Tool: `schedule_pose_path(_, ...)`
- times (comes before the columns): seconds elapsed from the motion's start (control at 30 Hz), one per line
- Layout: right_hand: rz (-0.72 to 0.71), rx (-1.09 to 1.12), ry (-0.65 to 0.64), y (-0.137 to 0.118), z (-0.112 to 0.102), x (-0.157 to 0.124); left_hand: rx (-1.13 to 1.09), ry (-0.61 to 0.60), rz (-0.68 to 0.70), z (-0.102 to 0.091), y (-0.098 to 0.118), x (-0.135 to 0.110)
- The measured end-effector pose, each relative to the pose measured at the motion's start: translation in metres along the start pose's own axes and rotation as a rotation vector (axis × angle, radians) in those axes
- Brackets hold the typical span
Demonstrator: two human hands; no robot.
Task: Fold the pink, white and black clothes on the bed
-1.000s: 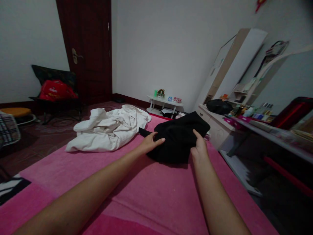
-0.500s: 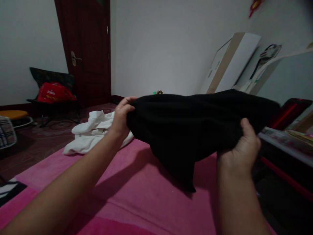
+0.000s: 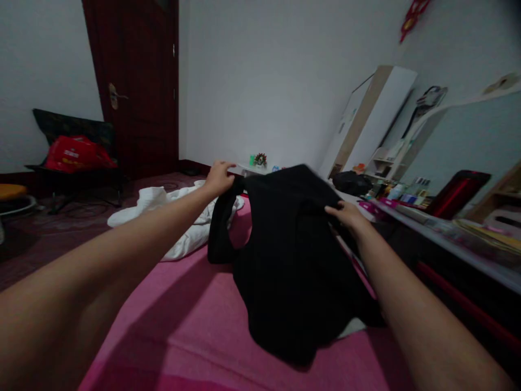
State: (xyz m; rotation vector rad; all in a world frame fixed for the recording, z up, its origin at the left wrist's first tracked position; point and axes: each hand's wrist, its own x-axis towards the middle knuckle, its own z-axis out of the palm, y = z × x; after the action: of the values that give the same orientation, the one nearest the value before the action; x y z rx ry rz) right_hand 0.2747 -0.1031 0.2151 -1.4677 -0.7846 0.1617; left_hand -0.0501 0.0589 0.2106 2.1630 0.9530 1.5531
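A black garment (image 3: 285, 260) hangs between my two hands above the pink bed cover (image 3: 175, 326), its lower part draped down onto the cover. My left hand (image 3: 218, 177) is closed on its upper left edge, where a dark strap or sleeve loops down. My right hand (image 3: 345, 214) grips the upper right edge with fingers closed. A crumpled white garment (image 3: 179, 217) lies on the bed just beyond my left hand.
A dark wooden door (image 3: 134, 87) stands at the back left, beside a chair holding a red bag (image 3: 75, 155). A cluttered desk (image 3: 448, 228) runs along the bed's right side. A small white table (image 3: 256, 165) and a white cabinet (image 3: 374, 119) stand at the far wall.
The black garment went from lying on the bed to lifted and stretched wide, and now hangs lower with my hands closer together and farther out. The view has shifted left.
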Motion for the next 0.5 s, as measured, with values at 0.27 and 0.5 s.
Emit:
schedule_pose_path(0.27, 0.029, -0.419, -1.001, 0.054, -0.036, -0.097, 0.286, -0.581, 0.348, 0.031, -0.035, -0.134)
schedule_pose_path(0.5, -0.29, -0.883, -1.353, 0.034, -0.05, -0.175, 0.313, -0.876, 0.474, 0.018, 0.001, -0.189)
